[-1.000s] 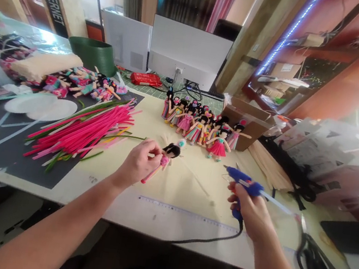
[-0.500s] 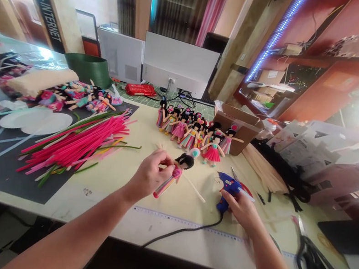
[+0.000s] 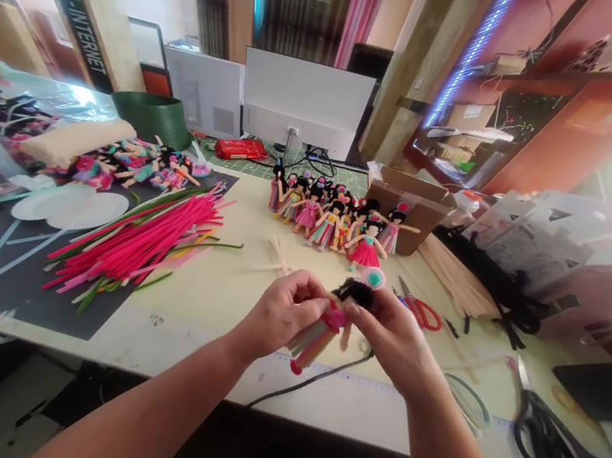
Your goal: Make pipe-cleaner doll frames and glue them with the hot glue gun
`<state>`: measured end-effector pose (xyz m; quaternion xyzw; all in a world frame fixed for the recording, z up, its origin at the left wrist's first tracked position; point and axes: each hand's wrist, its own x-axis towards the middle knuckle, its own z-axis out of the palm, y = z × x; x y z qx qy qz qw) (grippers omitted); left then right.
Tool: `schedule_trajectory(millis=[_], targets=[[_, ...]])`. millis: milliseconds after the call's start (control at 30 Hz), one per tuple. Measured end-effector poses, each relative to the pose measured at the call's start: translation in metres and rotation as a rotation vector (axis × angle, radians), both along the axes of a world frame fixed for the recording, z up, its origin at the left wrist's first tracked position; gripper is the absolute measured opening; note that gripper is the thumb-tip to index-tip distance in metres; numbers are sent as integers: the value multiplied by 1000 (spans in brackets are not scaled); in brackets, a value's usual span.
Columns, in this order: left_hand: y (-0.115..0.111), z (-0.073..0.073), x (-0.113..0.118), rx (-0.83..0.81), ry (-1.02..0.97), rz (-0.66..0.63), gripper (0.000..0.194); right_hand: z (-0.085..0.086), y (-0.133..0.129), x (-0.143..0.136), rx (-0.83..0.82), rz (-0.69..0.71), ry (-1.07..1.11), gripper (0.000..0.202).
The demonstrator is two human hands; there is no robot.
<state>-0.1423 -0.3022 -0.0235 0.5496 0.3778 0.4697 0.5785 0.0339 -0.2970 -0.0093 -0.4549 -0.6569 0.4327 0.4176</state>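
Note:
Between both hands, above the front of the table, is a small pipe-cleaner doll (image 3: 312,347) with black hair, a pink flower and a striped skirt. My left hand (image 3: 282,313) pinches it at the upper body from the left. On the other side, the thumb and fingers of my right hand (image 3: 395,343) grip it near the head and shoulder. A round white and teal piece (image 3: 373,278) shows at the doll's head. The blue glue gun is mostly hidden behind my right hand; its black cord (image 3: 309,378) runs to the front edge.
Finished dolls (image 3: 336,222) stand before a cardboard box (image 3: 411,200). Pink and green pipe cleaners (image 3: 144,240) lie left, beside white discs (image 3: 87,210). Red-handled scissors (image 3: 426,313) lie behind my right hand, large black scissors (image 3: 546,445) at right. A monitor (image 3: 308,99) stands behind.
My right hand has let go of the glue gun and moved left to grip the doll. My left hand has brought the doll to the right and slightly nearer.

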Motion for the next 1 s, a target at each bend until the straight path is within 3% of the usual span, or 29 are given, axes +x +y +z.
schedule_trajectory(millis=[200, 367, 1000], targets=[[8, -7, -9, 39, 33, 64, 10, -13, 0, 6, -110, 12, 139, 29], [14, 1, -11, 25, 128, 106, 16, -22, -3, 13, -134, 30, 101, 38], [11, 2, -2, -18, 131, 119, 15, -26, -7, 3, -177, 72, 227, 30]])
